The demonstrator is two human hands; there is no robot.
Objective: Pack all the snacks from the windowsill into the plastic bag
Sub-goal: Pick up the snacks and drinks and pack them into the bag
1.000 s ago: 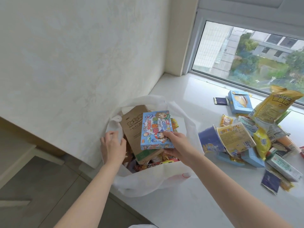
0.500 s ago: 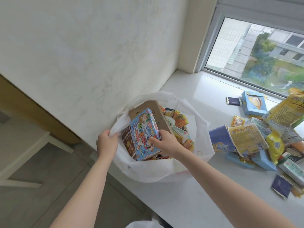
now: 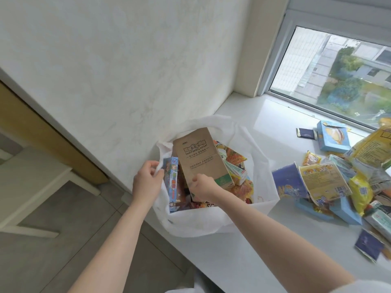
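Observation:
The white plastic bag (image 3: 213, 222) stands open on the windowsill's left end, packed with snack packets. My left hand (image 3: 147, 183) pinches the bag's left rim. A blue cartoon snack box (image 3: 173, 183) stands on edge inside, against the bag's left wall. My right hand (image 3: 204, 188) grips the lower end of a brown cardboard box (image 3: 200, 160) that sticks up out of the bag. On the sill to the right lies a pile of snacks: a blue cup (image 3: 288, 181) on its side, a yellow packet (image 3: 359, 192), a blue box (image 3: 333, 135) farther back.
The white windowsill (image 3: 243, 261) runs from the window (image 3: 342, 75) toward me. A pale wall (image 3: 127, 70) rises left of the bag. A dark sachet (image 3: 369, 245) lies at the sill's right front. Below left are a grey floor and a white bench (image 3: 31, 185).
The blue cartoon box went from above the bag down into it, now upright on its left side. My right hand let go of it and took hold of the brown box.

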